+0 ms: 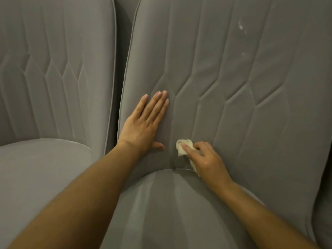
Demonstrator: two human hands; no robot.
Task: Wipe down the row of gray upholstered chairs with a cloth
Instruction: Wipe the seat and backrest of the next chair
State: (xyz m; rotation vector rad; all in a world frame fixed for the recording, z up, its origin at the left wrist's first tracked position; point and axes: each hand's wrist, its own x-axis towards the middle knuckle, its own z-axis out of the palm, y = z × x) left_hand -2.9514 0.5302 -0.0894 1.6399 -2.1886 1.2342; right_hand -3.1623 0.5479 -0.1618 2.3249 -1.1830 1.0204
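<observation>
- Two gray upholstered chairs stand side by side, seen close and from above. The nearer chair [233, 90] fills the middle and right of the view.
- Its backrest [212, 56] has stitched lines that run downward and meet in a zigzag row of points about halfway up.
- The left hand [143, 124] lies flat against the backrest near its left edge. Its fingers [158, 106] are straight and close together, released and holding nothing, with the thumb spread out low.
- The right hand [206, 159] is low on the backrest, just above the seam where it meets the seat [170, 209]. Its fingers grasp a small cream cloth [181, 147], and the forefinger stretches out on top of it.
- The bunched cloth touches the backrest near its bottom edge, just right of the left thumb. A strip of it trails under the palm toward the seat.
- A few white specks [240, 26] mark the backrest near its upper right corner.
- The second chair [53, 72] stands at the left, a narrow dark gap between the two backrests.
</observation>
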